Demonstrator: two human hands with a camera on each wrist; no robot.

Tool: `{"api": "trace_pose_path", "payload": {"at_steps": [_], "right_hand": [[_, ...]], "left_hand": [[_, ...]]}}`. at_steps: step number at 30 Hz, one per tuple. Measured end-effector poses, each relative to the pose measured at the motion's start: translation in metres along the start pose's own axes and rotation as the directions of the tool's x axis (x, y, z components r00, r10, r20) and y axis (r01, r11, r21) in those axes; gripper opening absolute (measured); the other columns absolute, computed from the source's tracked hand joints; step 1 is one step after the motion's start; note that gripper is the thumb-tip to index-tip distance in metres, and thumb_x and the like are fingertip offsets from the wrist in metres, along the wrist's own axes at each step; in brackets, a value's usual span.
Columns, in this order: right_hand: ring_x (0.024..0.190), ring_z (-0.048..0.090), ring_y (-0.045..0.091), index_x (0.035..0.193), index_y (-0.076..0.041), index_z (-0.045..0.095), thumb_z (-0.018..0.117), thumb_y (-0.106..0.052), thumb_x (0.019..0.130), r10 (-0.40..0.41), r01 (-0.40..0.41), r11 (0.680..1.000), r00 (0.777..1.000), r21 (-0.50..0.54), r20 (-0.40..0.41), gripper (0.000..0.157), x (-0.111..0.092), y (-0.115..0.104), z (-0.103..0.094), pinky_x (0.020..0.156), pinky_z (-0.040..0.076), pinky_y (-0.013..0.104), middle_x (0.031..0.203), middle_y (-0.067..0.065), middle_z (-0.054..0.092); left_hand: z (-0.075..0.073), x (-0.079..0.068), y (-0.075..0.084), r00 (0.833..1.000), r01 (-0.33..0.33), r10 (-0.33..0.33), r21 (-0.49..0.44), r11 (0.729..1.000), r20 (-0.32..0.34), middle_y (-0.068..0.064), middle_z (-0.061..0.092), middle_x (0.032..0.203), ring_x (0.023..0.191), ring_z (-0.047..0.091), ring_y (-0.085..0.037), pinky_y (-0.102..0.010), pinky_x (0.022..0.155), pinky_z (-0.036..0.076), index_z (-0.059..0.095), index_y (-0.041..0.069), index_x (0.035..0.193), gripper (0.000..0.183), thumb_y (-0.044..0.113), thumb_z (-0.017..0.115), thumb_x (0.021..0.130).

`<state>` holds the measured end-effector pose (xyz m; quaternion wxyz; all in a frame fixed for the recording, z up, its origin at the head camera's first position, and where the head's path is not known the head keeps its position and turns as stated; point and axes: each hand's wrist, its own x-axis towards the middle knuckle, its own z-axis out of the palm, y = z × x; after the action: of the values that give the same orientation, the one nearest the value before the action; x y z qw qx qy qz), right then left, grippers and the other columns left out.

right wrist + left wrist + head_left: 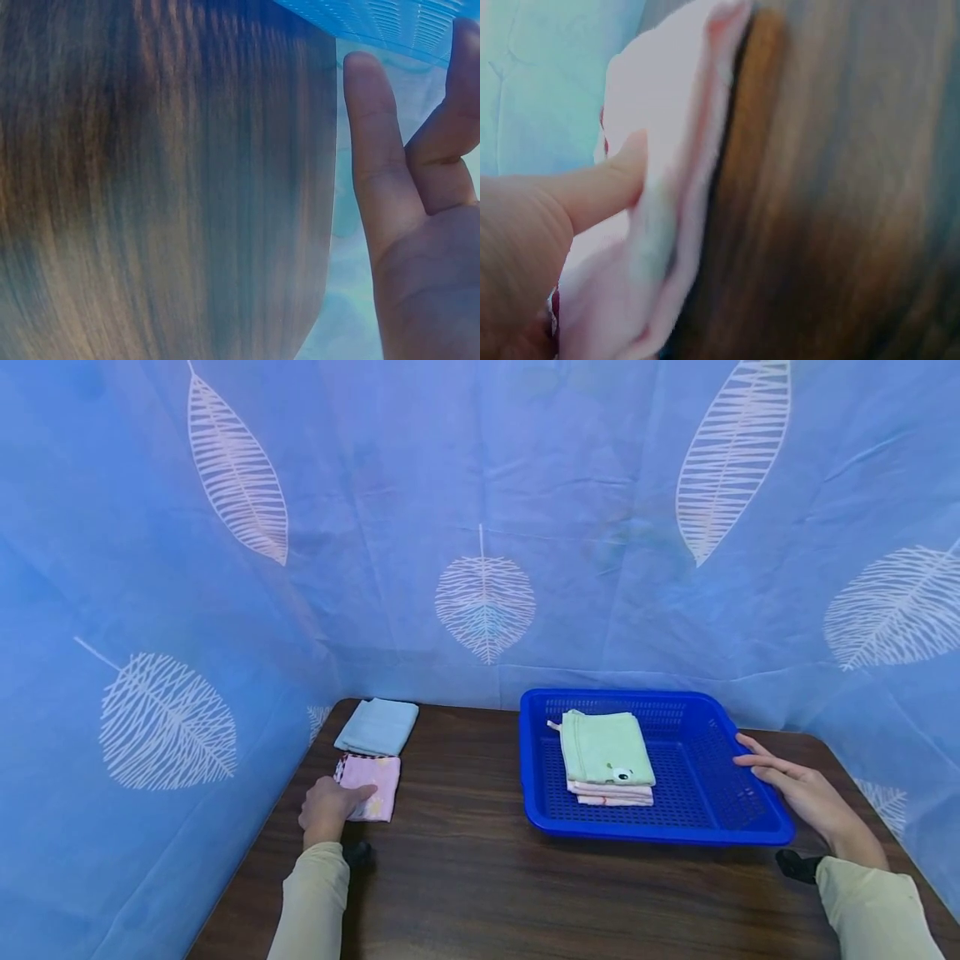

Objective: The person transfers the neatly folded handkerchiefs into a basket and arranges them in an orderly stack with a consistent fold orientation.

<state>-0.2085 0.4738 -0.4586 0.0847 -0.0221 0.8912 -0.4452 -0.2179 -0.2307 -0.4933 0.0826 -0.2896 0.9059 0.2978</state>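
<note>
My left hand (330, 806) pinches the left edge of a folded pink towel (378, 781) at the table's left side. In the left wrist view the thumb (619, 176) lies over the pink towel, while the other fingers are mostly hidden. Just behind it lies a folded light-blue towel (381, 727). My right hand (813, 802) is at the right rim of a blue plastic basket (693, 810), its fingers extended and spread. Inside the basket, a folded light-green towel (606, 747) tops a small stack, with folded pale-pink cloth (611, 795) beneath it.
A dark wood-grain table (465, 877) carries everything. Blue curtains with white leaf prints (483, 602) hang behind the table and along both sides. A black strap (797, 865) circles the right wrist.
</note>
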Motion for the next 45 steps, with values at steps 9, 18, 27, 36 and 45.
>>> {"api": "trace_pose_path", "payload": {"at_steps": [9,18,27,36,45], "right_hand": [[0.158,-0.001,0.002,0.151,-0.011,0.05,0.039,-0.053,0.107,-0.008,0.008,1.0,1.0,-0.005,-0.011,0.062,0.001,-0.002,0.003,0.109,0.014,0.08,0.161,-0.037,0.012],[0.154,0.0,0.049,0.151,-0.01,0.048,0.038,-0.054,0.107,0.006,-0.006,1.0,1.0,-0.012,-0.01,0.063,0.001,0.002,0.003,0.108,0.015,0.081,0.16,-0.039,0.009],[0.126,0.011,-0.03,0.151,-0.012,0.049,0.037,-0.053,0.108,-0.014,0.014,1.0,1.0,-0.016,-0.017,0.061,-0.002,0.0,0.003,0.109,0.016,0.079,0.159,-0.04,0.012],[0.121,0.014,-0.032,0.151,-0.009,0.049,0.038,-0.052,0.108,-0.022,0.022,1.0,1.0,0.019,-0.007,0.061,-0.001,0.001,0.004,0.11,0.012,0.08,0.161,-0.038,0.011],[0.155,0.001,0.047,0.152,-0.011,0.047,0.036,-0.056,0.107,0.025,-0.025,1.0,1.0,-0.014,-0.006,0.064,0.001,-0.002,0.001,0.108,0.019,0.08,0.16,-0.038,0.007]], "left_hand": [[-0.012,-0.007,-0.004,0.999,-0.051,0.051,-0.029,0.998,0.006,-0.034,0.063,0.118,0.093,0.059,-0.041,-0.056,0.082,0.053,0.056,-0.015,0.126,0.078,0.046,0.08,0.084],[-0.024,-0.009,-0.009,0.996,-0.073,0.077,-0.076,0.994,0.052,-0.031,0.065,0.112,0.089,0.059,-0.038,-0.047,0.075,0.056,0.058,-0.016,0.124,0.076,0.044,0.082,0.083],[-0.032,-0.004,-0.008,0.986,-0.073,0.091,-0.133,0.988,0.14,-0.037,0.052,0.138,0.112,0.055,-0.043,-0.059,0.104,0.048,0.044,-0.016,0.142,0.083,0.038,0.076,0.087],[-0.034,-0.005,-0.011,0.981,-0.032,0.07,-0.203,0.979,0.181,-0.038,0.045,0.141,0.117,0.049,-0.045,-0.06,0.11,0.043,0.034,-0.018,0.145,0.08,0.027,0.073,0.092],[-0.036,-0.009,-0.009,0.98,-0.034,0.081,-0.25,0.968,0.184,-0.033,0.052,0.13,0.108,0.053,-0.039,-0.054,0.101,0.049,0.041,-0.017,0.139,0.071,0.027,0.071,0.092]]}}
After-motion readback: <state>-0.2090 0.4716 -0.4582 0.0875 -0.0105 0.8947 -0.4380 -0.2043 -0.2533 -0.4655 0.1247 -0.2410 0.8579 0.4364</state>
